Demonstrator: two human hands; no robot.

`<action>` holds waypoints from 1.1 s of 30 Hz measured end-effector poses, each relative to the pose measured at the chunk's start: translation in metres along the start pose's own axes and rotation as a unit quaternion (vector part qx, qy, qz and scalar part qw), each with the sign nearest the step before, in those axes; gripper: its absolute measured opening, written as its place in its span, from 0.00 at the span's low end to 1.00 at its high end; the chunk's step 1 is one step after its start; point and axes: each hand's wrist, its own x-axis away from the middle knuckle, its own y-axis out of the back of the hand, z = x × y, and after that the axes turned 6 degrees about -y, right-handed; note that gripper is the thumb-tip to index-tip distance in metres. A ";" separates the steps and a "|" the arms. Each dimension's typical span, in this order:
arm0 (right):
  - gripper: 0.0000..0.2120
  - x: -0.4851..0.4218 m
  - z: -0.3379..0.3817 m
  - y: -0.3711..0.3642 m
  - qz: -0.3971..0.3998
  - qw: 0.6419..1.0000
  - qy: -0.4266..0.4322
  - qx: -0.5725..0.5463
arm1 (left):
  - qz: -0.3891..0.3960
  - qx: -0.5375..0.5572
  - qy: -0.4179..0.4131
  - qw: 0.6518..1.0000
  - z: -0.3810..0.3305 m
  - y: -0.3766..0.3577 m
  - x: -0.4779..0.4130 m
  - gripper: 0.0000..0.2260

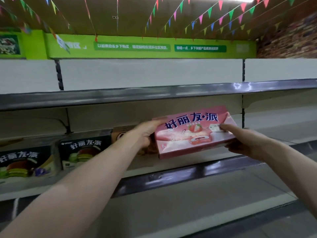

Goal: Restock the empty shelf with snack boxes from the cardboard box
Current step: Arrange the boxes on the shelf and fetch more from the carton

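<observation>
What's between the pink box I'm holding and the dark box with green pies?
Head view: a brown box, partly hidden by the left hand gripping the pink box, beside the dark box.

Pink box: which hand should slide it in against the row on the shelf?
Right, probably. The right hand holds the pink box at its outer end, with bare shelf beside it. The left hand grips the end facing the dark boxes, so it sits in the gap to close.

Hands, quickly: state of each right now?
Left hand: grips the pink snack box at its left end.
Right hand: holds the same box's right end, index finger lying on its front.
</observation>
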 end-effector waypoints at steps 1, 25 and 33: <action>0.25 -0.008 -0.001 0.005 -0.003 1.000 0.000 0.005 | 0.011 -0.011 -0.003 1.000 0.001 -0.004 -0.007 0.04; 0.14 -0.190 0.010 0.051 0.156 0.978 0.040 0.131 | 0.133 -0.569 -0.052 0.810 -0.024 -0.053 -0.143 0.22; 0.19 -0.247 0.012 0.038 0.244 0.945 0.083 0.203 | 0.038 -0.653 -0.020 0.756 -0.009 -0.060 -0.165 0.26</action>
